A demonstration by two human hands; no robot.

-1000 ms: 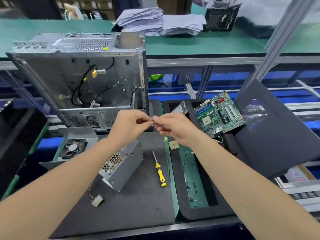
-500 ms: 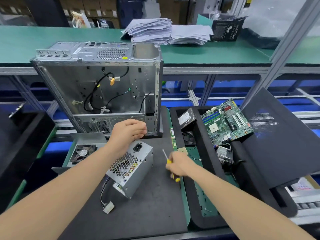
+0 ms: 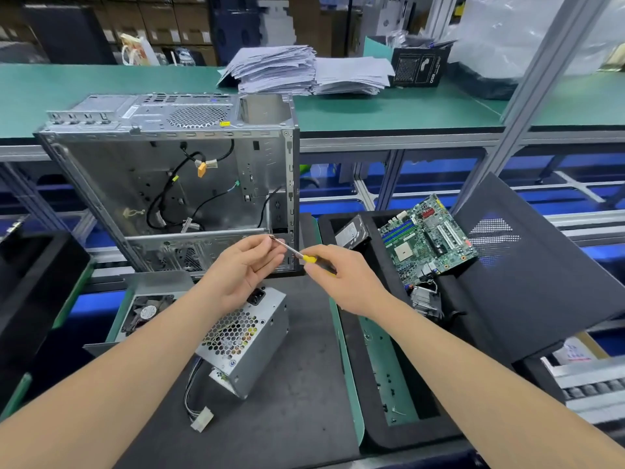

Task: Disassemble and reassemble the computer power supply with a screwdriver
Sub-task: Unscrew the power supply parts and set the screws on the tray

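The silver power supply lies tilted on the dark mat, honeycomb grille up, its cable and white plug trailing toward me. Above it, my right hand grips the yellow-handled screwdriver, shaft pointing up and left. My left hand is palm up, its fingertips pinching at the screwdriver's tip; something small may sit there, too small to make out. The open empty computer case stands upright just behind both hands.
A black foam tray on the right holds a motherboard, a hard drive and a heatsink. A fan lies in a tray at the left. A black side panel leans at the right. Paper stacks sit on the far green bench.
My right hand picked the screwdriver up off the mat and raised it. My left hand lifted off the power supply to meet its tip in front of the case.
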